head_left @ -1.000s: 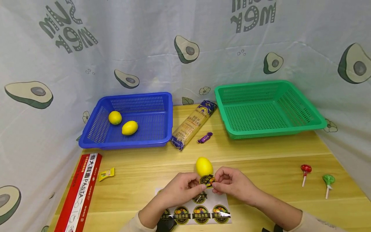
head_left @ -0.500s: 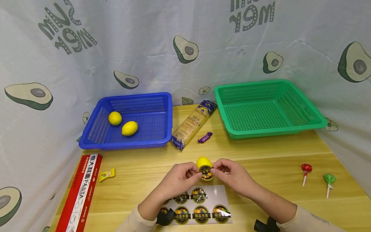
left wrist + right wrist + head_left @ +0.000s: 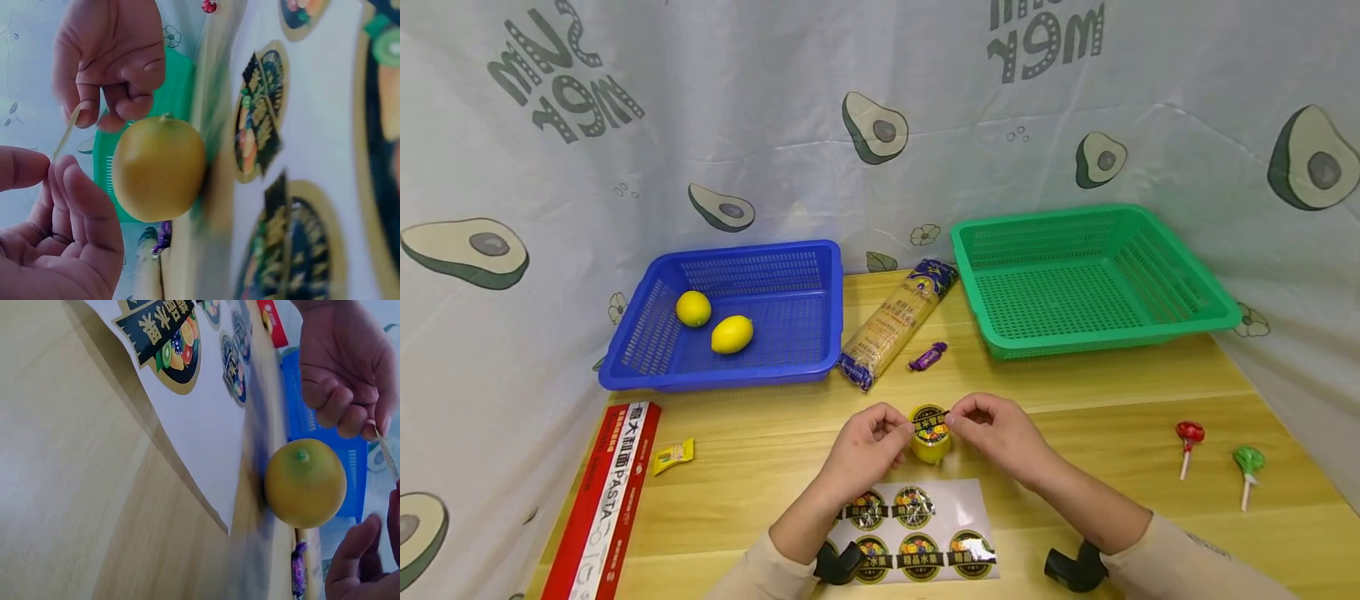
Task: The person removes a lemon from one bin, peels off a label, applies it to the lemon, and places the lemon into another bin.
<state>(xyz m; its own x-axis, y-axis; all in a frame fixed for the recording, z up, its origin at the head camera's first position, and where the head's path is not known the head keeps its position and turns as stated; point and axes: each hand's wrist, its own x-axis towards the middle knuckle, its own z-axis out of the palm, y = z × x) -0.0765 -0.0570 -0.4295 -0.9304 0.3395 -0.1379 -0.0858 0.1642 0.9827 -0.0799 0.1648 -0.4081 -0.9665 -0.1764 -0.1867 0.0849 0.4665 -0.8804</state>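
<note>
In the head view my left hand [image 3: 867, 454] and my right hand [image 3: 1000, 433] each pinch one end of a round black-and-gold fruit sticker [image 3: 930, 423]. Between them it hangs over a yellow lemon [image 3: 931, 453] standing on the wooden table. The left wrist view shows the sticker [image 3: 65, 132] edge-on, apart from the lemon [image 3: 159, 169]. Thumb and fingertips hold it at either end, and the other fingers curl loosely. Nearer to me lies a white sticker sheet [image 3: 958, 498] with several similar stickers and a bare spot at its upper right.
At the back left, a blue basket [image 3: 722, 377] holds two lemons [image 3: 732, 334]. A green basket [image 3: 1105, 340] stands back right. Between them are a spaghetti pack [image 3: 895, 325] and purple candy [image 3: 928, 357]. A red pasta box [image 3: 602, 500], yellow candy [image 3: 673, 456] and two lollipops [image 3: 1189, 433] lie at the sides.
Both hands have moved away from me with the sticker, from above the sheet to over the lemon. The sticker is now stretched between the two hands, covering the lemon's upper part in the head view.
</note>
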